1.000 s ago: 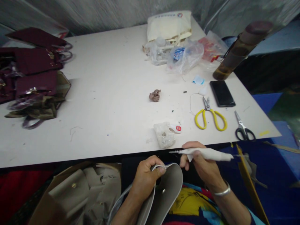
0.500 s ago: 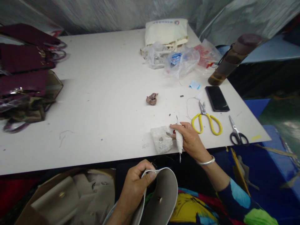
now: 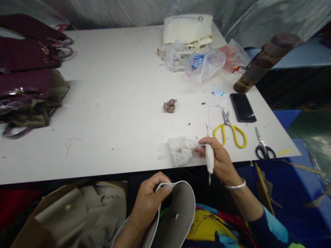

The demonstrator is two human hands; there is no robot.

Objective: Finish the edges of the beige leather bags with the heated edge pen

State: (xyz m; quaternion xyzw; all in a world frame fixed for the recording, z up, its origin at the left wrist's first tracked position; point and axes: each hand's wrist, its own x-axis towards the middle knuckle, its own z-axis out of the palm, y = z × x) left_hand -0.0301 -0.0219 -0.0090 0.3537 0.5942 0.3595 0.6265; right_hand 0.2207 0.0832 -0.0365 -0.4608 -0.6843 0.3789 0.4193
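My left hand is closed on the upper edge of a light grey bag piece, thumb pressed over the rim. A small metal stud shows on the piece's inner face. In my right hand is a white-wrapped tool with a thin metal point at each end. It stands nearly upright over the table's front edge, its upper point away from me. Left of this hand lies a crumpled white packet, with whitish material stretching from it to my fingertips. Whether those fingers grip the material I cannot tell.
Yellow-handled snips, black-handled scissors, a phone and a tall bottle occupy the right side. A brown crumpled scrap lies mid-table. Maroon bags stand left. Below is a box of grey bag pieces.
My right hand has moved a little to the right with the wrapped tool, away from the white packet. My left hand keeps its hold on the bag piece.
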